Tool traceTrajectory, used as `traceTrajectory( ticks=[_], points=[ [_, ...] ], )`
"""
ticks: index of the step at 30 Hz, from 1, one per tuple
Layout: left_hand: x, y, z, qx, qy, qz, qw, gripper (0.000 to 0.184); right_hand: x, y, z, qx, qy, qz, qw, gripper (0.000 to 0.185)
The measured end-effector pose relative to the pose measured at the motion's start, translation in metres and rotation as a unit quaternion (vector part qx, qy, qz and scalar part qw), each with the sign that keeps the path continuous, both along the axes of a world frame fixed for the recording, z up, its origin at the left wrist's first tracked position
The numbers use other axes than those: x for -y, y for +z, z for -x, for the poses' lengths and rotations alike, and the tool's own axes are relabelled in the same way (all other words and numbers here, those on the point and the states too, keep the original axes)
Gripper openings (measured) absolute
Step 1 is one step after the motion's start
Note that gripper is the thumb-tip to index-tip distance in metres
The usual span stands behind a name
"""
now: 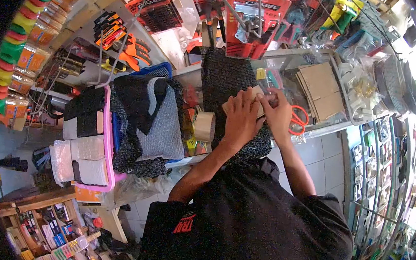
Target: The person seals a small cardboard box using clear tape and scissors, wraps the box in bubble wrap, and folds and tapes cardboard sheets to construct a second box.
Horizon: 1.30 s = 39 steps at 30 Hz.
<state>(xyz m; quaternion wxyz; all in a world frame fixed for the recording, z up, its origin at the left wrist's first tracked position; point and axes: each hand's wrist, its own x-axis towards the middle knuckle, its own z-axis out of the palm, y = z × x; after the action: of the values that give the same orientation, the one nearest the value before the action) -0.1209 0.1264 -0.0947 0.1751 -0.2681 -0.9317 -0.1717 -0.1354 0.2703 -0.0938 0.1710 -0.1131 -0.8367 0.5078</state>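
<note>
A small brown cardboard piece [258, 92] lies on a strip of black bubble wrap [226, 74] on the glass counter. My left hand [241, 114] rests flat over the cardboard, fingers stretched out and pressing down; it covers most of the piece. At its right side my right hand [277, 111] has its fingers curled and pinched at the cardboard's edge, with the fingertips partly hidden. Scissors with orange handles [298, 120] lie just right of my right hand. A roll of brown tape [204, 126] stands left of my left wrist.
Flat cardboard pieces [322, 88] are stacked on the counter at the right. Left, a pink-rimmed basket [109, 146] holds wrapped packs beside a pile of black and grey bubble wrap [161, 131]. Red tool packs [253, 27] hang over the counter's far side.
</note>
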Motion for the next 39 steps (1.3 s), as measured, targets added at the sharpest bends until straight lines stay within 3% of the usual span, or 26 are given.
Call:
traceTrajectory(
  ticks=[8,9,14,16,19,23,28,31,36,39],
  points=[
    [0.000,-0.003,-0.003,0.006,0.024,0.034,0.999,0.067,-0.013,0.005,0.008,0.047,0.069,-0.089,0.993,0.034],
    [0.000,0.000,-0.003,0.011,0.024,0.037,0.999,0.067,-0.011,0.006,0.007,0.012,0.062,-0.096,0.993,0.034],
    [0.000,-0.007,-0.001,0.005,0.021,0.007,1.000,0.064,-0.012,0.015,0.007,0.010,0.086,-0.215,0.973,0.036],
    [0.001,-0.011,-0.001,-0.005,0.016,-0.032,0.999,0.067,-0.014,0.031,0.008,0.064,0.103,-0.256,0.959,0.038],
    [0.002,-0.012,0.000,0.001,0.007,-0.095,0.995,0.070,-0.014,0.017,0.017,0.034,0.126,-0.268,0.954,0.042],
    [0.006,-0.015,0.002,0.012,-0.027,-0.204,0.978,0.070,-0.021,0.016,0.022,0.066,0.161,-0.214,0.961,0.041],
    [0.032,0.018,-0.029,-0.011,0.057,-0.158,0.986,0.066,-0.028,0.016,0.014,0.078,0.134,-0.214,0.965,0.034],
    [0.062,0.036,-0.057,-0.003,0.094,-0.123,0.988,0.063,-0.029,0.038,0.002,0.042,0.179,-0.085,0.979,0.030],
    [0.092,0.031,-0.083,0.064,0.146,-0.010,0.987,0.060,-0.039,0.056,-0.002,0.035,0.261,-0.159,0.952,0.033],
    [0.099,0.021,-0.074,0.099,0.129,-0.006,0.987,0.057,-0.039,0.055,0.003,-0.014,0.310,-0.198,0.930,0.035]
  ],
)
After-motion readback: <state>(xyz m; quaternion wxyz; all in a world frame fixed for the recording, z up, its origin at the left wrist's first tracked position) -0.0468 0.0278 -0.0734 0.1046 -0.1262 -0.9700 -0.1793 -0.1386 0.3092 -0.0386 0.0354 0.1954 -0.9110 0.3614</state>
